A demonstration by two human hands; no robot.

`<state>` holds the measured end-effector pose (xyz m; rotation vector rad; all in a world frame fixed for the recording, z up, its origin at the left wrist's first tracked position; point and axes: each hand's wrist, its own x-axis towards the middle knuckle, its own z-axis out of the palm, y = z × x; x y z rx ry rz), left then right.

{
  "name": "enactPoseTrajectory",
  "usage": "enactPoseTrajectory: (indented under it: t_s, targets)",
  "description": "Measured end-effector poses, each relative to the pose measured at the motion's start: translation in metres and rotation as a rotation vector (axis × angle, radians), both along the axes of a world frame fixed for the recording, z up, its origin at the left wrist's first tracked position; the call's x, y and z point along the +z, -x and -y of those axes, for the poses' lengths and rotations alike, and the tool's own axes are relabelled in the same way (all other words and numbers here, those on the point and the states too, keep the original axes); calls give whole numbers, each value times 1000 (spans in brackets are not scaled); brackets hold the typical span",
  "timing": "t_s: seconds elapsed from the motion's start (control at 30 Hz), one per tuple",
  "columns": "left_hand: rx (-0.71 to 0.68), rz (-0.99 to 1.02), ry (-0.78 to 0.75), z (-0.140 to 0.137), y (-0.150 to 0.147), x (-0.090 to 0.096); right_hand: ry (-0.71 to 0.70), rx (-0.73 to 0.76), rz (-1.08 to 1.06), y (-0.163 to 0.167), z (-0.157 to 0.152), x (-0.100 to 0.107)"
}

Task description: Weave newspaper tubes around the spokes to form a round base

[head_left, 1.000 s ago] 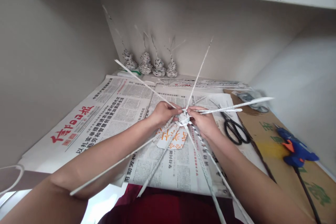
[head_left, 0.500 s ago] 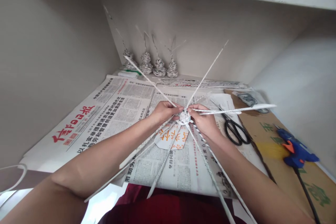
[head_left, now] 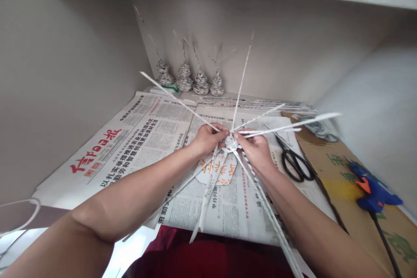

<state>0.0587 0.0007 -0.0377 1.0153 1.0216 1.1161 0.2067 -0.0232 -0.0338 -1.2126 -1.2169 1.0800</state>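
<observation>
Above the newspaper, both hands' grips pinch the woven hub; its spokes have rotated.

Grey-and-white printed paper rods over black-on-white newspaper with a red masthead, black-handled scissors, a blue and orange glue gun, brown cardboard.

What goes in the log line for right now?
left hand: pinching woven hub of white rolled-newspaper spokes | right hand: pinching same hub | black scissors: untouched on spread newspaper
</observation>
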Motion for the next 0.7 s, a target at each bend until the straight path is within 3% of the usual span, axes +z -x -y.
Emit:
enactPoseTrajectory:
  t_s: [0.17, 0.3, 0.43, 0.7]
  targets:
    - [-12, 35, 19, 1, 1, 7, 131, 17, -112, 2, -1, 4]
    - [-14, 54, 55, 3, 1, 12, 107, 36, -172, 4, 1, 9]
    - [-10, 81, 96, 4, 1, 13, 96, -69, -196, 8, 3, 8]
    - [37, 110, 82, 3, 0, 7, 15, -101, -82, 7, 2, -2]
